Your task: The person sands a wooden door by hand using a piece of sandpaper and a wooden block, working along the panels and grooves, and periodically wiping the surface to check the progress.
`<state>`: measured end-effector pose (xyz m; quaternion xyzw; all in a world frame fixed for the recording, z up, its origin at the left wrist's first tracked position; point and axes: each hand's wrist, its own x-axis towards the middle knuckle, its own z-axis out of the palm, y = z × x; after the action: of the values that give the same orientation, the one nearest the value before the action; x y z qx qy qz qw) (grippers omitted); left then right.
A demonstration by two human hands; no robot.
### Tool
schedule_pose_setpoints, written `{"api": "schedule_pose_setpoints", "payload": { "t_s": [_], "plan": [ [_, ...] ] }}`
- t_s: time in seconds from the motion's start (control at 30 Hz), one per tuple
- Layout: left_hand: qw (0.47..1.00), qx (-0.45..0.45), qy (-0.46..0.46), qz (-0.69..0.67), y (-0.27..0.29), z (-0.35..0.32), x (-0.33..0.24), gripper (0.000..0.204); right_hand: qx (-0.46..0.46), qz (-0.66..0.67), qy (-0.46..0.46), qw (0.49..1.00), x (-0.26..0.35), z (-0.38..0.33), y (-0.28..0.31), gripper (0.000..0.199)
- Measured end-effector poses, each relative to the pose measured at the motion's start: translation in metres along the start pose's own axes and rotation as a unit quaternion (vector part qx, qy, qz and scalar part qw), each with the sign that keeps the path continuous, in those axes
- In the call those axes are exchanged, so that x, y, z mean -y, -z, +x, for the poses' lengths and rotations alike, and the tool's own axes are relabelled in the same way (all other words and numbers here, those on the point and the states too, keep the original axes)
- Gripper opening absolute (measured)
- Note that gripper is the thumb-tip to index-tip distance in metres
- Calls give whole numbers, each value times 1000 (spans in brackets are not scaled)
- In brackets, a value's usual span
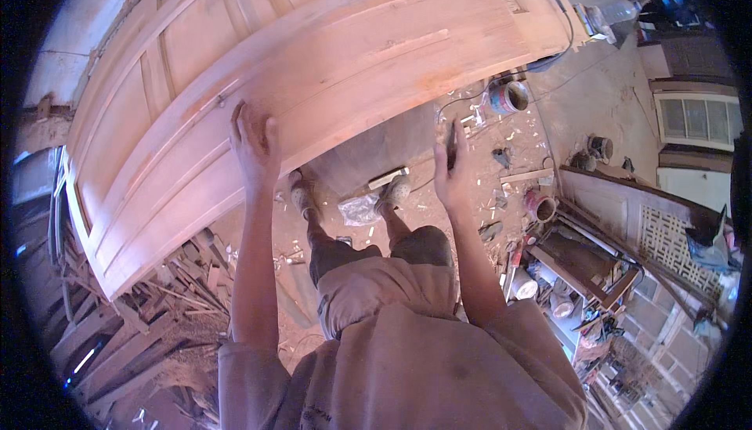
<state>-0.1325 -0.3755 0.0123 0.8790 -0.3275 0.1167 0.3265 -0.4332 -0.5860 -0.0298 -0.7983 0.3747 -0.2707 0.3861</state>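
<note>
A large panelled wooden door (345,46) lies across the upper left of the head view, pale reddish-brown with raised mouldings. My left hand (256,144) is at its near part, thumb apart from the partly bent fingers. The shaded space between thumb and fingers looks brown, and I see no clear object in it. My right hand (450,171) is raised past the door's near edge, off the wood. Between its thumb and fingers shows a narrow dark piece (452,148), whose kind I cannot make out.
Scrap wood (149,336) is piled at the lower left. A paint bucket (509,97) stands beyond my right hand, another bucket (540,204) nearer. A cable (470,101) trails down from the door. Shavings and offcuts litter the floor. A cluttered shelf unit (583,265) stands at right.
</note>
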Motion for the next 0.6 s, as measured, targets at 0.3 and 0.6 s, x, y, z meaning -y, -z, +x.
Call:
{"api": "schedule_pose_setpoints", "payload": {
  "t_s": [0.3, 0.6],
  "plan": [
    [997, 1, 0, 78, -19, 1, -10, 41, -29, 45, 70, 996, -29, 46, -44, 64],
    [997, -10, -14, 76, -18, 4, -14, 36, -16, -9, 90, 996, -38, 51, -45, 60]
  ]
}}
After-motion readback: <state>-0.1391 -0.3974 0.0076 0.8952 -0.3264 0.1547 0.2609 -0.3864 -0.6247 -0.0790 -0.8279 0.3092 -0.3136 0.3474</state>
